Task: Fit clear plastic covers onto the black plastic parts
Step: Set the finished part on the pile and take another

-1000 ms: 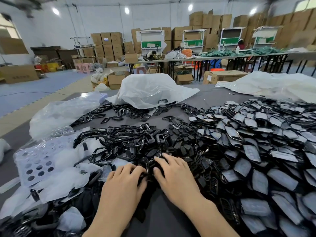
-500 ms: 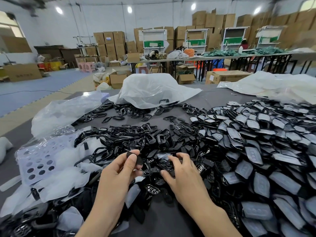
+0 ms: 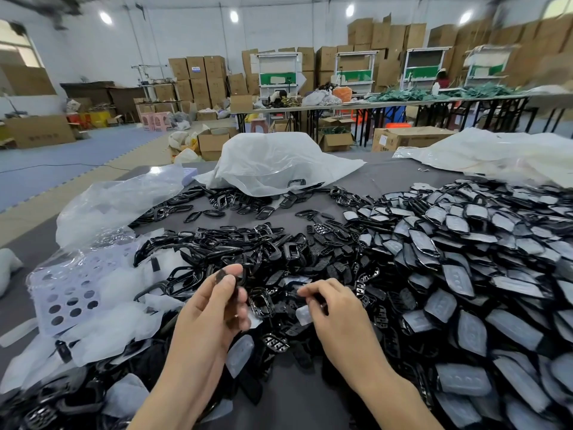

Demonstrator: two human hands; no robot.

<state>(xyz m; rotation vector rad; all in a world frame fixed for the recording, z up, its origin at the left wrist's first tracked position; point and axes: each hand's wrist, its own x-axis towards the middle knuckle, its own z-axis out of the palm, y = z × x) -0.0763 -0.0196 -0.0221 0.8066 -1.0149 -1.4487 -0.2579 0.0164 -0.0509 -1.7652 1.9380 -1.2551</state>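
My left hand (image 3: pixel 214 308) is raised above the table and pinches a small black plastic part (image 3: pixel 238 282) between thumb and fingers. My right hand (image 3: pixel 333 308) has its fingers curled round a clear plastic cover (image 3: pixel 302 315) at the near edge of the loose black parts (image 3: pixel 235 252). A black frame-shaped part (image 3: pixel 261 302) lies between the two hands. To the right spreads a big heap of black parts with clear covers on them (image 3: pixel 465 274).
White plastic bags (image 3: pixel 273 162) and a clear bag (image 3: pixel 117 200) lie at the back and left of the grey table (image 3: pixel 297 395). A perforated white sheet (image 3: pixel 68 293) lies at the left. Cardboard boxes and other work tables stand far behind.
Both hands lifted off the pile where they pressed down. The left hand rose with a black part pinched in it; the right hand curled round a clear cover.
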